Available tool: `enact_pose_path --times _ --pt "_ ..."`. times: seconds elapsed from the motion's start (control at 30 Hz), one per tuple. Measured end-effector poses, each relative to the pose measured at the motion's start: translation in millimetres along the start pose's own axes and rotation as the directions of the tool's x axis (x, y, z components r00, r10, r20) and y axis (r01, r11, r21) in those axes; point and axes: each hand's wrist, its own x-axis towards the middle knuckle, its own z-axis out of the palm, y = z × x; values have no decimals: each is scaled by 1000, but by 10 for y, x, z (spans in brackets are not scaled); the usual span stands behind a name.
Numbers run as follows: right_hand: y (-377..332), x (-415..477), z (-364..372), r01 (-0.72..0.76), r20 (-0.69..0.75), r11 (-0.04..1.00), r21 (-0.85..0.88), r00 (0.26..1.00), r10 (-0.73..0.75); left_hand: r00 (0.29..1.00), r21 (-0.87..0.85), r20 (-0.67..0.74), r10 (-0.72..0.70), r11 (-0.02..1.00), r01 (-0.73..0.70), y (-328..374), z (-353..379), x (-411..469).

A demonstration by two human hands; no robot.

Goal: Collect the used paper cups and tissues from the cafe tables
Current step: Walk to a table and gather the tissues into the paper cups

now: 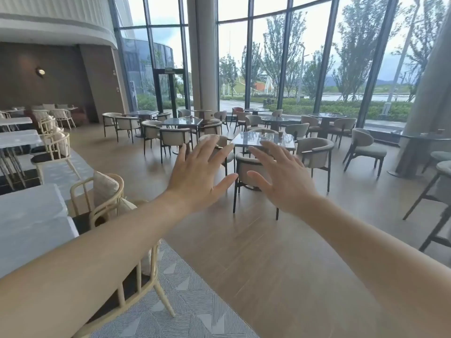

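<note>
Along the left side of the cafe, the white stone-topped tables (29,215) catch too much glare for me to tell what lies on them, so they deserve a closer look in passing. In the middle of the room the person's left hand (197,174) and right hand (283,181) are stretched out side by side, palms down, fingers spread apart and holding nothing. Beyond them, behind a beige round-backed chair (242,167), stands a square dark glass-topped table (244,141) with a small brown object (280,134) near its far right corner. It may be a paper cup, though it is too small to be sure. I can make out no tissue anywhere. Far right, a round glass table (415,136) bears another brown item (440,131). The sensible move, I'd say, is to walk to the square table first, step round the chair rather than lean over it, and lift the cup upright in case of dregs.
</note>
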Motion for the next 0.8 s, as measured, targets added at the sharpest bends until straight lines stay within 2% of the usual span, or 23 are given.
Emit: enact_pose_path --times 0.13,0.2,0.43,0.67,0.8 --pt "140 42 267 -14 27 999 42 1000 12 999 19 24 42 999 -43 -8 301 86" --pt "220 59 487 -16 41 997 76 999 13 999 -44 26 33 999 -32 -25 528 117" --pt "564 343 1526 -60 148 979 196 988 31 987 -164 146 -68 982 92 -312 1583 408" --pt "972 1104 2626 -116 269 954 278 962 38 951 -116 300 -78 986 118 -960 2632 1097" --pt "1122 1480 3136 -146 292 949 279 954 60 935 -58 352 -38 996 62 -1358 2974 1420"
